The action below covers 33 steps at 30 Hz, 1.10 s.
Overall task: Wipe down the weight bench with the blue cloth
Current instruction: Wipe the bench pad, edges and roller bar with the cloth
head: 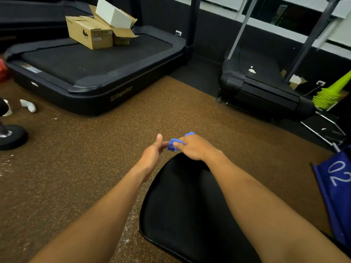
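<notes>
The black padded weight bench (182, 205) fills the lower middle of the head view, its rounded end pointing away from me. The blue cloth (173, 144) is bunched small, just beyond that end. My right hand (195, 148) is closed around the cloth, which sticks out at both sides of the fist. My left hand (152, 155) is beside it on the left, thumb up, its fingertips touching the cloth's left end. Both forearms reach forward over the bench.
A black treadmill (91, 73) carrying cardboard boxes (98, 29) stands at the back left, a second treadmill (266, 88) at the back right. Stacked green cones (332, 93) and a blue cloth marked 02 (336, 186) are at the right. A dumbbell (9, 135) lies at the left on brown flooring.
</notes>
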### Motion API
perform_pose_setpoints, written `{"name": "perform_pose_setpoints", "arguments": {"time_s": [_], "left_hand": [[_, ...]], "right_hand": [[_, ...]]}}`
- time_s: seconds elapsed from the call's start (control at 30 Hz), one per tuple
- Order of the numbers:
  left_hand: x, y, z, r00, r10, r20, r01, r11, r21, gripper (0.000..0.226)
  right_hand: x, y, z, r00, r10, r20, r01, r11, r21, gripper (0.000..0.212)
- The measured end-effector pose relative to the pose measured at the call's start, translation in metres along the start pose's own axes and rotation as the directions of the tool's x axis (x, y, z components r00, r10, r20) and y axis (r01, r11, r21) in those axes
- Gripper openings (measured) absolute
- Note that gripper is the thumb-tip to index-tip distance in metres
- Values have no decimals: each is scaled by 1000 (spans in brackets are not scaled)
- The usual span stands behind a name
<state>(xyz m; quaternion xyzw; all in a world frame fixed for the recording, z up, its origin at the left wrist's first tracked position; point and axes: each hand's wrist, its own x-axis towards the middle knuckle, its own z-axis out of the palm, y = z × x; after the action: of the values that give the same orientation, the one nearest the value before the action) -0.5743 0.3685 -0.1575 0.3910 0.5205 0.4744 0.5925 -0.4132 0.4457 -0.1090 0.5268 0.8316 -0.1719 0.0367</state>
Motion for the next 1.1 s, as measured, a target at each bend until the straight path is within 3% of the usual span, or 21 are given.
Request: {"name": "perform_pose_setpoints", "arguments": {"time_s": [0.1, 0.27, 0.47, 0.53, 0.67, 0.83, 0.97, 1.1], "left_hand": [[2, -5, 1, 1000, -26, 0, 26, 1000, -15, 61], [4, -3, 10, 998, -53, 35, 53, 998, -15, 58], [3, 7, 25, 995, -81, 49, 83, 995, -45, 64], [2, 6, 29, 995, -101, 13, 101, 993, -53, 66], [-3, 7, 32, 996, -86, 5, 87, 996, -16, 67], [-4, 8, 31, 995, -95, 14, 96, 995, -27, 68], [-5, 7, 30, 996, -85, 7, 85, 995, -49, 68], [-7, 8, 26, 995, -93, 23, 94, 992, -83, 69]], "right_hand": [[5, -4, 7, 986, -6, 168, 0, 999, 38, 49], [-3, 5, 4, 983, -2, 182, -44, 968, 248, 29], [-20, 24, -1, 981, 80, 176, -156, 866, 475, 33], [-32, 48, 0, 961, 163, 224, -259, 816, 517, 37], [-91, 129, 4, 921, 282, 268, -371, 844, 388, 50], [-174, 190, 6, 898, 343, 276, -440, 665, 603, 37], [-176, 159, 6, 901, 319, 294, -423, 493, 761, 41], [-138, 114, 7, 911, 341, 231, -391, 535, 749, 41]]}}
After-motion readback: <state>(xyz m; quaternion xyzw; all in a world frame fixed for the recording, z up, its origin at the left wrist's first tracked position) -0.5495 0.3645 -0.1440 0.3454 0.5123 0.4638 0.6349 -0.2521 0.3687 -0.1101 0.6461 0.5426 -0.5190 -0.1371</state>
